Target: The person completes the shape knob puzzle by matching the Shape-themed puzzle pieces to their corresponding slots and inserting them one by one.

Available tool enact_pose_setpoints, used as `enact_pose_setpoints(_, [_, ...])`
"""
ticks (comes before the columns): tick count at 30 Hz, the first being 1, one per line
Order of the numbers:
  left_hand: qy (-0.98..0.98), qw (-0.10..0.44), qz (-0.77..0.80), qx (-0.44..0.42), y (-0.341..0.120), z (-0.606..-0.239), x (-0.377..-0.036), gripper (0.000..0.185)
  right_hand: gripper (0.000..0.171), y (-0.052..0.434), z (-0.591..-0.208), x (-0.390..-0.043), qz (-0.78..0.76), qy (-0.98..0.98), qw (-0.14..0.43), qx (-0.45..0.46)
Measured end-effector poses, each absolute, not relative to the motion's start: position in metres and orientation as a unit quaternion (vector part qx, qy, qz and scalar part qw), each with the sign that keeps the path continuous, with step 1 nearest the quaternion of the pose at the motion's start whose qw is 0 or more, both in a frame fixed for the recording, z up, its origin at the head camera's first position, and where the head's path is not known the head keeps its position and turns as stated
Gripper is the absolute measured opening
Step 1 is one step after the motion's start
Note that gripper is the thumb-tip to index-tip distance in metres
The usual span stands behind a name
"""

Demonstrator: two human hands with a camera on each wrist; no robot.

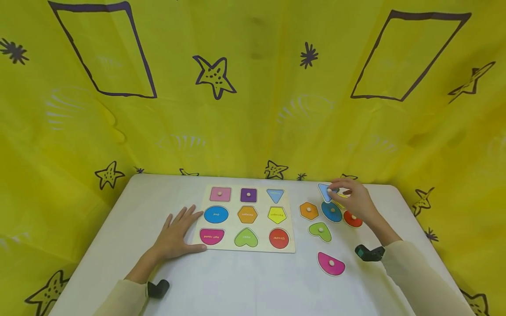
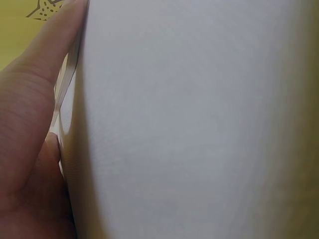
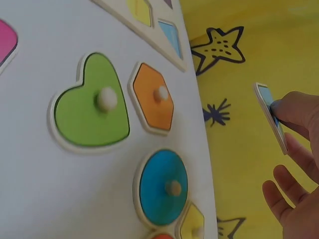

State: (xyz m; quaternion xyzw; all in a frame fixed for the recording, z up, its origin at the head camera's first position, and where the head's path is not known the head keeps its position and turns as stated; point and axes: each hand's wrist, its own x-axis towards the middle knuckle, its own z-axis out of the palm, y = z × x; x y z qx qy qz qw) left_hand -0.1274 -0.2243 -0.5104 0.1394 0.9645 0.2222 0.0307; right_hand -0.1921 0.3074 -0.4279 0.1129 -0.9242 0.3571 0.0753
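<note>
Right hand (image 1: 353, 198) pinching blue triangle piece (image 1: 325, 191) aloft; left hand (image 1: 176, 232) flat, seemingly against puzzle board (image 1: 290, 228).

I see the left hand (image 1: 174, 237) lying flat, fingers spread, while the right hand (image 1: 353, 199) reaches forward, thumb and forefinger pinching.

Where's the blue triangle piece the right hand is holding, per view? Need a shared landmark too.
Head: the blue triangle piece is right of the puzzle board, tilted up in the right hand, above the blue oval piece.
Left wrist: not in it.
Right wrist: at the right edge, seen nearly edge-on, pinched by the fingers.
Shared landmark: the orange hexagon piece.
</note>
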Motion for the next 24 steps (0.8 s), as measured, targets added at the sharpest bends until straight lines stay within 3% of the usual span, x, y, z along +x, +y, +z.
enact_pose_setpoints(12, [0.965, 0.031, 0.222, 0.138, -0.226, -0.513, -0.125, 0.106, 0.022, 0.263, -0.445, -0.22, 0.39, -0.91, 0.062, 0.127])
enact_pose_setpoints(24, [0.964, 0.03, 0.225, 0.136, -0.225, -0.514, -0.125, 0.105, 0.02, 0.217, -0.464, -0.239, 0.424, -0.9, 0.009, 0.1])
